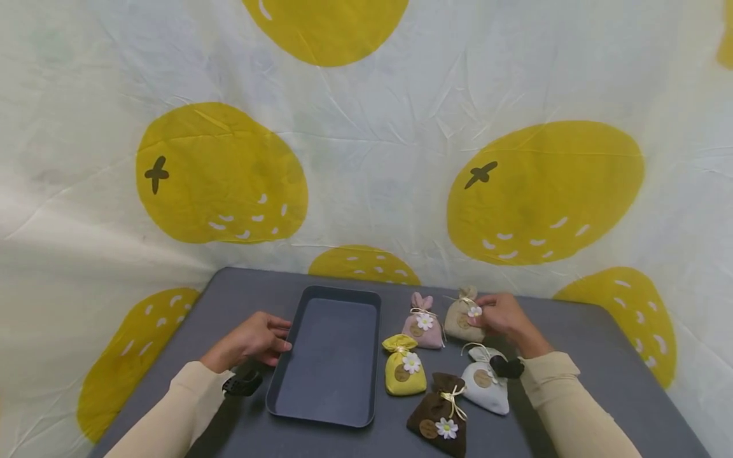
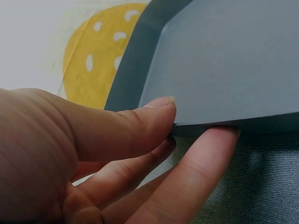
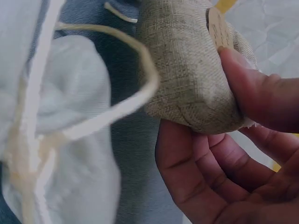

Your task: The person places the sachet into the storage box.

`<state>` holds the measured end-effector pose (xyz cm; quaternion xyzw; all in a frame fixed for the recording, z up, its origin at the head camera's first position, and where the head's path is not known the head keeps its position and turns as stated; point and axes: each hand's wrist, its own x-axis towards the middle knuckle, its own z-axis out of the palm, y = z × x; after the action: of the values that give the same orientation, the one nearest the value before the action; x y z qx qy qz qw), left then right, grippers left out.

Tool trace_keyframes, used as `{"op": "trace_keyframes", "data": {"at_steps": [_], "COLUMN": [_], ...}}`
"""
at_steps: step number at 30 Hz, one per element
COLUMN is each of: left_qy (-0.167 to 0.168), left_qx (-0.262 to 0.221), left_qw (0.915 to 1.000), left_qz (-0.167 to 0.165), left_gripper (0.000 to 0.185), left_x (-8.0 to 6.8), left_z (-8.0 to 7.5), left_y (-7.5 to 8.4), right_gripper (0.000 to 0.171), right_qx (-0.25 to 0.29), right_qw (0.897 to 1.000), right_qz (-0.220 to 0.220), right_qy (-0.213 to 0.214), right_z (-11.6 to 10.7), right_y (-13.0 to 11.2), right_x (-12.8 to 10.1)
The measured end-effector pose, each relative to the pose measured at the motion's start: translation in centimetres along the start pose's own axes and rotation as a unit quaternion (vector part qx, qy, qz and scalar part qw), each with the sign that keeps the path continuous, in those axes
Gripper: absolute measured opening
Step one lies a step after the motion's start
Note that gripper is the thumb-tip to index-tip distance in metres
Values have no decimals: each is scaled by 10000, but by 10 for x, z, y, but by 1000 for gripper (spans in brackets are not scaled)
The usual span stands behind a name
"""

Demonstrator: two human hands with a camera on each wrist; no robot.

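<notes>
My left hand (image 1: 263,338) grips the left rim of a dark grey rectangular tray (image 1: 372,375), thumb over the edge and fingers along its outer wall, as the left wrist view shows. The tray's bare inside faces up. To its right, my right hand (image 1: 504,321) pinches a beige burlap drawstring sachet (image 3: 182,70) between thumb and fingers. That sachet carries a round brown tag and a white flower. A pink sachet (image 1: 415,327) stands beside it on the left, and a white sachet (image 1: 478,381) lies just below my right wrist.
Between tray and right arm, a yellow sachet (image 1: 401,381) lies close to the tray's right side. Nearer the front is a brown sachet (image 1: 426,410) with a gold ribbon. Behind the dark table (image 1: 252,286) hangs a white curtain (image 1: 372,191) printed with yellow fruit.
</notes>
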<state>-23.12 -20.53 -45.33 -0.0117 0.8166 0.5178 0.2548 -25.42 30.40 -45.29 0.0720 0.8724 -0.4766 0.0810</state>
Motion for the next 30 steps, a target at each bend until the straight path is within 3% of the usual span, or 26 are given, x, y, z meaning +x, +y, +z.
{"op": "trace_keyframes", "data": {"at_steps": [15, 30], "left_qy": [6, 40], "left_qx": [7, -119], "left_qw": [10000, 9999], "left_qz": [-39, -111], "left_gripper": [65, 65], "left_x": [0, 1], "left_z": [0, -1], "left_y": [-4, -8], "right_gripper": [47, 43], "right_qx": [211, 673], "right_qw": [9991, 9953], "right_qz": [-369, -639], "right_qy": [-66, -285], "right_z": [-4, 15], "right_y": [-23, -49], "right_x": [-9, -8]}}
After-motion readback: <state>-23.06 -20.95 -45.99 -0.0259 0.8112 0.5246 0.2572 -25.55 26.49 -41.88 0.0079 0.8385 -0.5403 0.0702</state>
